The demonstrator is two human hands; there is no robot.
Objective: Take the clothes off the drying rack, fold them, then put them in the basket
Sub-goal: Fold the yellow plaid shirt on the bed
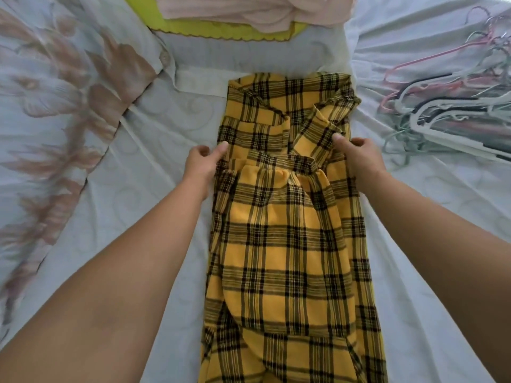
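The scene is recorded by a single wide-angle camera worn on the head, directed forward and steeply down onto the bed (143, 150). The yellow plaid garment (287, 244) is framed centrally at close range (both forearms (132, 272) are taken in from the lower corners).

A bed (414, 205) fills the whole view, covered by a pale white sheet (154, 211) with a faint swirl pattern pressed into it. The sheet is creased, with long wrinkles fanning out toward the right side. On the left lies a floral cover (55, 111), pale blue-white with large brown-pink flowers and leaves, its edge curving across the sheet. On the right, resting on the sheet, sits a tangled pile of hangers (453, 106): white, grey, black, pale green and at least 1 pink. The light is soft and even, brightest in the upper right corner, and the shadows are faint.
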